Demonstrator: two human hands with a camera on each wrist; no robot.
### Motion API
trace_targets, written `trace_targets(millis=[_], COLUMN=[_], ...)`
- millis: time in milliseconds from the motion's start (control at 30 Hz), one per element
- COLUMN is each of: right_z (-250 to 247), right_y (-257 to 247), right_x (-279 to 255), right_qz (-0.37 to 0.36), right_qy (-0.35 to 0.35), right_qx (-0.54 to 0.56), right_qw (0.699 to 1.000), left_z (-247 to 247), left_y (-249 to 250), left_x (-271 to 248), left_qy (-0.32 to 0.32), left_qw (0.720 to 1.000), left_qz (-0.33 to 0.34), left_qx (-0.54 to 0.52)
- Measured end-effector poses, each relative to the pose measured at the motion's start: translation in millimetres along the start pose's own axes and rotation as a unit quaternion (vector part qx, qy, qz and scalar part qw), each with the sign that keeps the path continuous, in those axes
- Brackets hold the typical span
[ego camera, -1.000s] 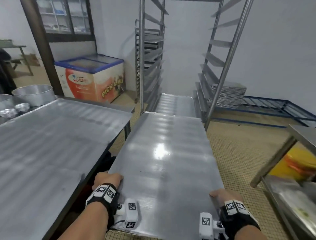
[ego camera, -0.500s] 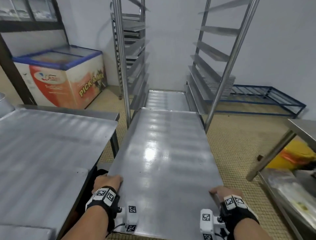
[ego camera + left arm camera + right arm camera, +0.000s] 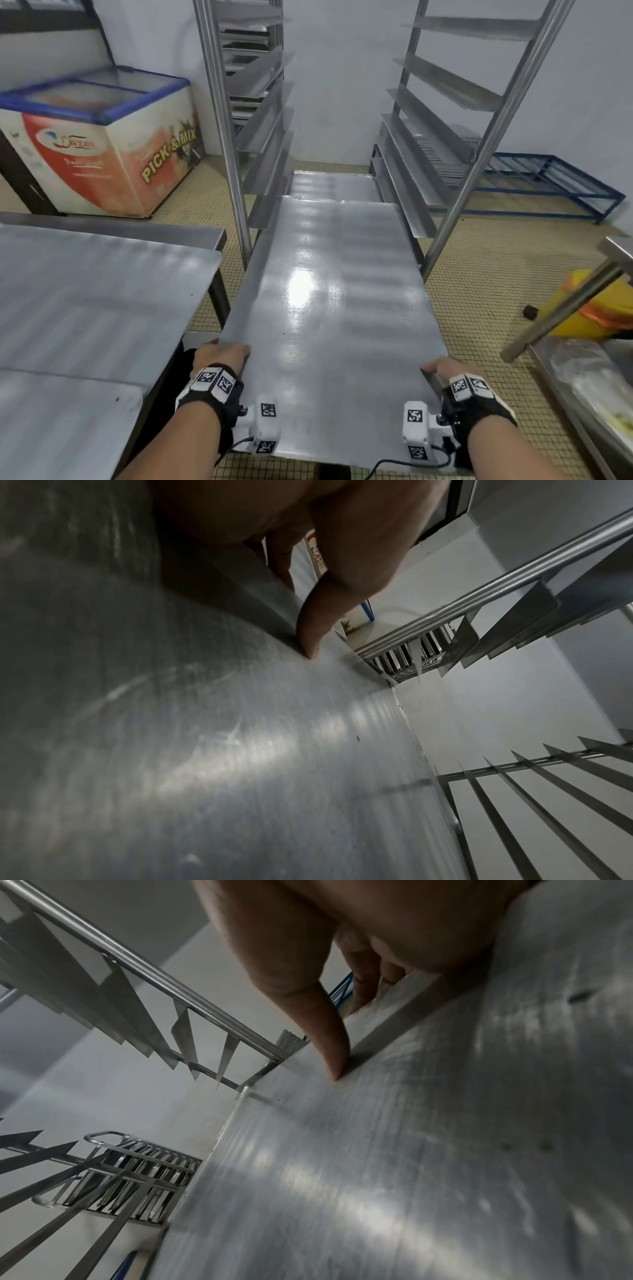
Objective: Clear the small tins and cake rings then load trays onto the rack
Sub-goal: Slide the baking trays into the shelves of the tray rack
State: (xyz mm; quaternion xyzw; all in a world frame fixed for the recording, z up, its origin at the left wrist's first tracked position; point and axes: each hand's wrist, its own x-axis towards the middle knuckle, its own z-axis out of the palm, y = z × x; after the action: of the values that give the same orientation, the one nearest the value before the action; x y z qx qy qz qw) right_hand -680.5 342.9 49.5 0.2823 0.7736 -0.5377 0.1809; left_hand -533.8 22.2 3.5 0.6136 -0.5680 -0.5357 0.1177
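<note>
I hold a long flat metal tray (image 3: 329, 308) level in front of me, its far end between the uprights of the tall steel rack (image 3: 493, 130). My left hand (image 3: 219, 353) grips the tray's near left rim, thumb (image 3: 315, 631) on top, fingers under the edge. My right hand (image 3: 442, 370) grips the near right rim the same way, thumb (image 3: 325, 1042) pressed on the tray (image 3: 411, 1150). Another tray (image 3: 332, 185) lies low in the rack, beyond the one I carry. Angled runners (image 3: 424, 164) line both sides of the rack.
A steel worktable (image 3: 85, 291) stands close on my left, a chest freezer (image 3: 102, 144) behind it. A second rack (image 3: 250, 51) stands at the back left. At right are a table leg (image 3: 561, 308), a yellow bin (image 3: 603, 308) and a blue floor frame (image 3: 548, 178) with stacked trays.
I have stepped closer to the rack with the tray. Its far end now reaches in between the rack's uprights. Both hands keep their grip.
</note>
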Motion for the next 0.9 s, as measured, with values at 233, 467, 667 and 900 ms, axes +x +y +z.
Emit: trace_targets(millis=[233, 467, 667, 900], right_z=[32.1, 62.1, 81.2, 103.7], right_y=[-49.8, -89.0, -118.8, -148.3], right_x=[61.6, 120.1, 163.8, 195.2], right_qz=[0.017, 0.025, 0.004, -0.004], right_qy=[-0.006, -0.006, -0.001, 0.003], right_qx=[0.009, 0.018, 0.009, -0.011], right_qw=[1.000, 1.000, 1.000, 1.000], left_z=[48.3, 89.0, 121.2, 144.7], left_y=[41.1, 75.1, 102.3, 127.0], left_x=[42.7, 72.3, 93.2, 116.7], left_qy=[0.004, 0.013, 0.039, 0.026], left_qw=[1.000, 1.000, 0.999, 0.999], left_qz=[-0.007, -0.010, -0.013, 0.023], left_qx=[-0.023, -0.015, 0.017, -0.010])
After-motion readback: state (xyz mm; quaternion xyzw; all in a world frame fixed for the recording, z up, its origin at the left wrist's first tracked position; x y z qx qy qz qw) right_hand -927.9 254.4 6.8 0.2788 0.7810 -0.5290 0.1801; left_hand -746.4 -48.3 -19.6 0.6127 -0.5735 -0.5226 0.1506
